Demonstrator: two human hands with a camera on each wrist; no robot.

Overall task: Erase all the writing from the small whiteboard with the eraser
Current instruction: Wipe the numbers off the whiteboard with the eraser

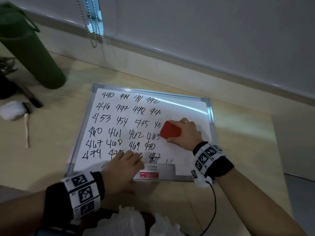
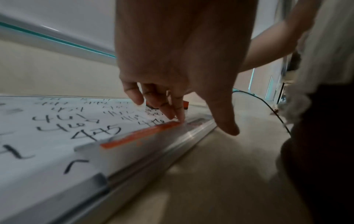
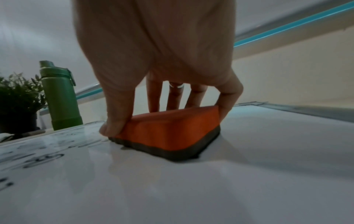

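Observation:
A small whiteboard (image 1: pixel 190 150) with a metal frame lies flat on the beige surface. Rows of black handwritten numbers fill its left and middle; its right part is blank white. My right hand (image 1: pixel 185 132) grips a red eraser (image 1: pixel 170 131) with a dark felt base, pressed flat on the board at mid right; in the right wrist view thumb and fingers clamp the eraser (image 3: pixel 168 130) from both sides. My left hand (image 1: pixel 124 166) rests with straight fingers (image 2: pixel 172 112) on the board's near edge (image 2: pixel 149 163) by its label, covering part of the bottom row.
A tall green bottle (image 1: pixel 29 53) stands at the back left, beside a dark potted plant (image 3: pixel 17 97). A white case (image 1: pixel 12 109) and a thin white stick (image 1: pixel 27 130) lie left of the board. A window sill and bead chain (image 1: pixel 92 23) run behind.

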